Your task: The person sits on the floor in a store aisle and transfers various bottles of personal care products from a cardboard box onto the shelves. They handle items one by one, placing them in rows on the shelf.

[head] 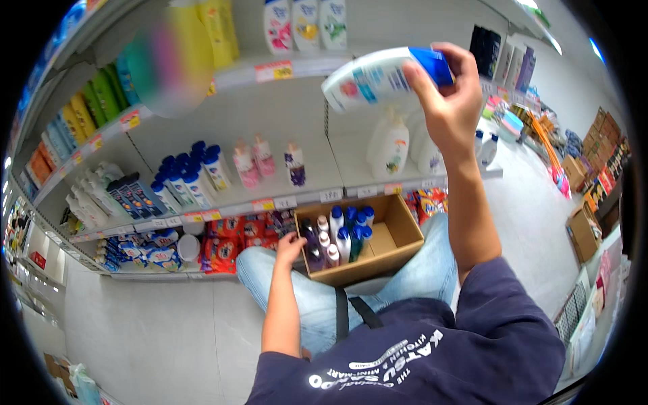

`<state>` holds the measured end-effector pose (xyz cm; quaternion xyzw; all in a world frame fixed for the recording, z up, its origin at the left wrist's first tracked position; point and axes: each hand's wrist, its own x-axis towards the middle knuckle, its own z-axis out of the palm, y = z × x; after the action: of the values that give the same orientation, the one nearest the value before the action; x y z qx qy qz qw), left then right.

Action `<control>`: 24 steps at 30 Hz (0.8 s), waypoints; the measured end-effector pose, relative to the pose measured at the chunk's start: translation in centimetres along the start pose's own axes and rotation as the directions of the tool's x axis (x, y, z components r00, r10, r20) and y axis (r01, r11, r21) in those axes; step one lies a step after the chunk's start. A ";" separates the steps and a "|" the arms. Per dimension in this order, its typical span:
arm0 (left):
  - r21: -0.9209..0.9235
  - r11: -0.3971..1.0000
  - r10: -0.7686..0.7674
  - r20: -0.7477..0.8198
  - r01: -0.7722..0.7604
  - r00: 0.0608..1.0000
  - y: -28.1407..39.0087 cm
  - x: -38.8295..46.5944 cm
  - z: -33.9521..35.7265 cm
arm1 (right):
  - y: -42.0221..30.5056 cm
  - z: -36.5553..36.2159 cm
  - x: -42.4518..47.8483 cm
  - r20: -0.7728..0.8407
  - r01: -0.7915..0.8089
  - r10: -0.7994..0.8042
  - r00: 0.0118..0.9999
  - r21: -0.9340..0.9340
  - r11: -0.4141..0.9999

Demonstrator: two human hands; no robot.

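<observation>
My right hand [450,96] is raised at shelf height and grips a white shampoo bottle [369,81] by its blue cap. The bottle lies nearly level, its base pointing left. Low on the left, my left hand [291,249] rests at the near left edge of an open cardboard box [397,230] between my knees. Its fingers touch the rim; whether they grip it I cannot tell. Inside the box stand several bottles: dark purple ones, pink-capped ones, and white and green ones with blue caps [344,243]. The right part of the box shows bare cardboard.
Three shampoo bottles [305,28] stand on the upper shelf. Below are blue-capped bottles [190,174], pink pump bottles [246,164] and large white pump bottles [390,144]. Red detergent packs [223,240] fill the bottom shelf. A blurred, colourful object [169,63] hangs close at upper left.
</observation>
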<state>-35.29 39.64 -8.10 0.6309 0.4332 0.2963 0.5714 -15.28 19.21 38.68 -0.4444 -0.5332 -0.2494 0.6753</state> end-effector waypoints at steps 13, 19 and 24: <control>0.026 0.991 -0.136 0.067 0.135 0.988 0.6 -0.5 0.6 | 18.1 -8.7 -32.3 0.236 -0.433 0.749 0.620 -0.693 0.576; 0.116 0.983 -0.150 0.037 0.145 0.988 1.2 -0.9 0.9 | 20.5 -7.8 -35.8 0.317 -0.472 0.864 0.391 -0.737 0.484; 0.097 0.986 -0.135 0.013 0.133 0.991 0.8 -1.0 1.0 | 20.7 -7.2 -36.4 0.370 -0.512 0.831 0.415 -0.660 0.549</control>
<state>-34.73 38.31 -7.32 0.6299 0.4827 0.2299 0.5634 -6.04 17.92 -2.78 -0.8227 -0.4236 0.1101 0.3627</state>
